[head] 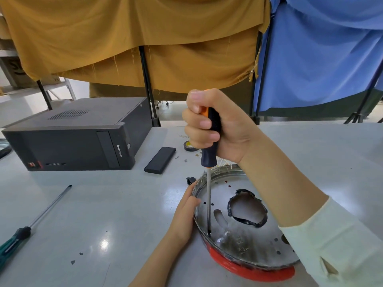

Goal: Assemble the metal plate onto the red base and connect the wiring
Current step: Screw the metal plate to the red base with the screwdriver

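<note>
Head view: we see right hand [209, 129] wrapped tight round orange-black handle of screwdriver [209, 177], shaft upright, tip down in hole near left rim of metal plate [244, 228]. Plate sits on red base [248, 268], near table edge, right of centre. Left hand [184, 216] rests against plate's left rim, fingers curled over edge. Second screwdriver [31, 224] lies well apart at left; black computer case [78, 137], black flat box [160, 160] and tape roll [189, 146] behind.
</note>
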